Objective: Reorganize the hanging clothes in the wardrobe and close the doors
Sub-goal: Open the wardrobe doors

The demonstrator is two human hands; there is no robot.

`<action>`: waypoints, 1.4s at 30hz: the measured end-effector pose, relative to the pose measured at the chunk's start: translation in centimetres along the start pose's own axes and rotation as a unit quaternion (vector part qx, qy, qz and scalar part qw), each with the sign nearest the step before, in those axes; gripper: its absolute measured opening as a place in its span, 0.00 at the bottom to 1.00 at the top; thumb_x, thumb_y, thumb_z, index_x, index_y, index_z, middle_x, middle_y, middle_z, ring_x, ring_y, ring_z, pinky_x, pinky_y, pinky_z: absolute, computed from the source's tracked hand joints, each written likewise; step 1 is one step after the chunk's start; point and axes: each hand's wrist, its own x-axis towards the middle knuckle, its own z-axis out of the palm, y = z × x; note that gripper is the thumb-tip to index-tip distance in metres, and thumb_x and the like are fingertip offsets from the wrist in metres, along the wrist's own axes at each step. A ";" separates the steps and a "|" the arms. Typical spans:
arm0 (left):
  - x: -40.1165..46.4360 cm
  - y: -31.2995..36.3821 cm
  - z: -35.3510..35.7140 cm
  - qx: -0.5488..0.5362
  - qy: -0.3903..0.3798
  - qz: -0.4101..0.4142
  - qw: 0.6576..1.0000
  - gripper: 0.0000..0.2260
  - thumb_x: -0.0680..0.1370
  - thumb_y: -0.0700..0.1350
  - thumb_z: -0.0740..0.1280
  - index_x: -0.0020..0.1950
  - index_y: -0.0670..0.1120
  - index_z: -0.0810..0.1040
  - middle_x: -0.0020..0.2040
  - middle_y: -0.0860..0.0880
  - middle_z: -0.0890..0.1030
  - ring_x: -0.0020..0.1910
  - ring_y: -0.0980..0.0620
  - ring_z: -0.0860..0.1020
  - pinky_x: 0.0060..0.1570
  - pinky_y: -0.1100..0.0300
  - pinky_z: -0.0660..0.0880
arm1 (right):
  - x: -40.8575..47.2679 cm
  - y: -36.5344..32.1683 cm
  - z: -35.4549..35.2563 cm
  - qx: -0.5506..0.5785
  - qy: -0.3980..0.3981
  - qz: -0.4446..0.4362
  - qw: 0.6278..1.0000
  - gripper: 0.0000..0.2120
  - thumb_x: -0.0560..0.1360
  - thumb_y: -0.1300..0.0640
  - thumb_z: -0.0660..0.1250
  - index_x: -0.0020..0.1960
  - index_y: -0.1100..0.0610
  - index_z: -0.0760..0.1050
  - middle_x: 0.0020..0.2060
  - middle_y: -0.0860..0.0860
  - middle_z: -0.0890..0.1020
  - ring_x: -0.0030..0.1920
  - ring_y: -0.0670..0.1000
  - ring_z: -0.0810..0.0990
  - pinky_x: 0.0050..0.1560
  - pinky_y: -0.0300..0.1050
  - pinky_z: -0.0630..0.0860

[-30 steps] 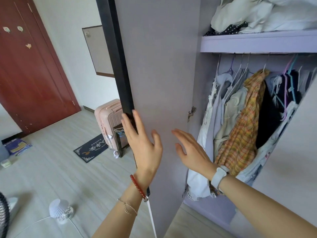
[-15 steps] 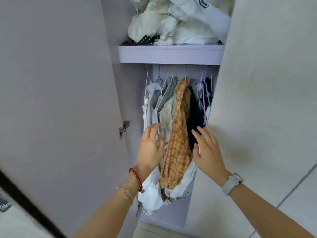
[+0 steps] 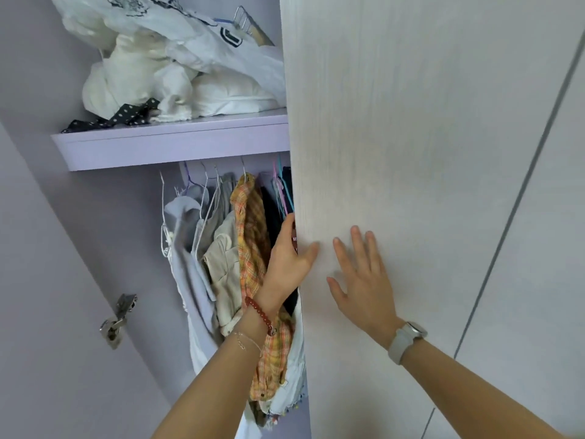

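Principal risk: the left hand (image 3: 286, 264) grips the free edge of the right wardrobe door (image 3: 411, 185), thumb on the outer face and fingers wrapped behind it, out of sight. If the door swings shut with the hand so placed, the fingers are likely to be pinched against the frame. A second risk lies in the plaid shirt (image 3: 253, 248), which hangs just beside that edge with its tail bulging forward over pale garments at the bottom; fabric could be trapped in the closing gap and keep the door from seating.

The right hand (image 3: 364, 280) lies flat on the door's outer face, fingers straight and spread, holding nothing.

The hanging clothes (image 3: 202, 264) sit on the rail beneath the lilac shelf (image 3: 171, 144), bunched toward the right of the visible opening: grey and cream pieces on thin wire hangers, then the orange plaid, then dark items partly hidden by the door. Spacing is uneven. The shelf carries a loose heap of white bedding (image 3: 177, 74). The left wardrobe door (image 3: 47, 280) stands wide open, hinge (image 3: 117, 320) exposed
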 end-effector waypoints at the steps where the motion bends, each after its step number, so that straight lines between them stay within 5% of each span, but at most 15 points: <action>1: -0.5 0.3 -0.1 0.002 -0.004 0.011 1.000 0.22 0.75 0.39 0.67 0.62 0.56 0.64 0.55 0.53 0.76 0.56 0.52 0.76 0.56 0.54 0.76 | -0.4 -0.3 -0.1 0.011 0.008 0.005 1.000 0.32 0.72 0.51 0.68 0.72 0.58 0.61 0.72 0.61 0.57 0.72 0.66 0.54 0.67 0.62 0.64; 5: -4.3 1.7 -1.0 0.011 -0.054 0.059 0.997 0.26 0.74 0.36 0.66 0.64 0.60 0.62 0.56 0.47 0.76 0.54 0.53 0.75 0.54 0.58 0.75 | -3.8 -2.3 -1.2 0.098 0.047 0.035 0.993 0.29 0.75 0.53 0.64 0.72 0.60 0.58 0.72 0.59 0.52 0.72 0.64 0.51 0.69 0.58 0.59; 9: -8.8 2.8 -1.2 -0.012 -0.126 0.103 0.987 0.30 0.74 0.35 0.65 0.71 0.54 0.58 0.57 0.46 0.74 0.52 0.60 0.75 0.53 0.72 0.71 | -8.2 -4.1 -3.5 0.164 0.075 0.063 0.982 0.27 0.76 0.54 0.60 0.71 0.59 0.55 0.71 0.58 0.53 0.72 0.62 0.56 0.69 0.46 0.59; 12: -10.9 3.9 -1.2 -0.014 -0.186 0.148 0.971 0.31 0.75 0.36 0.65 0.74 0.45 0.55 0.59 0.44 0.74 0.55 0.58 0.75 0.58 0.68 0.71 | -11.7 -4.1 -5.9 0.190 0.072 0.089 0.975 0.24 0.77 0.53 0.59 0.70 0.58 0.57 0.71 0.57 0.58 0.71 0.56 0.61 0.68 0.33 0.57; 22: -13.8 8.7 2.3 0.016 -0.313 0.302 0.900 0.25 0.76 0.43 0.62 0.71 0.45 0.59 0.65 0.54 0.68 0.65 0.62 0.66 0.66 0.70 0.61 | -19.8 -1.8 -12.0 0.144 0.086 0.145 0.975 0.27 0.75 0.51 0.62 0.71 0.60 0.61 0.67 0.56 0.68 0.67 0.49 0.68 0.61 0.43 0.72; 30: -16.2 13.1 11.6 0.069 -0.332 0.380 0.861 0.25 0.78 0.46 0.58 0.73 0.55 0.56 0.75 0.55 0.52 0.72 0.52 0.60 0.65 0.57 0.65 | -26.1 2.4 -17.8 0.077 0.162 0.255 0.950 0.20 0.77 0.57 0.60 0.67 0.60 0.67 0.49 0.52 0.82 0.46 0.52 0.83 0.41 0.52 0.81; 35: -16.2 15.4 19.1 0.131 -0.346 0.412 0.832 0.31 0.79 0.41 0.59 0.73 0.62 0.47 0.77 0.53 0.44 0.75 0.51 0.46 0.64 0.57 0.62 | -27.7 7.1 -20.2 0.059 0.211 0.344 0.913 0.18 0.78 0.59 0.59 0.67 0.56 0.66 0.47 0.50 0.82 0.45 0.52 0.83 0.44 0.54 0.79; 42: -15.4 16.9 26.4 0.172 -0.341 0.421 0.823 0.32 0.76 0.39 0.60 0.75 0.58 0.49 0.77 0.46 0.44 0.75 0.41 0.46 0.70 0.46 0.60 | -28.2 12.8 -21.6 0.023 0.236 0.393 0.888 0.21 0.78 0.60 0.57 0.71 0.58 0.62 0.55 0.54 0.78 0.50 0.58 0.79 0.48 0.55 0.77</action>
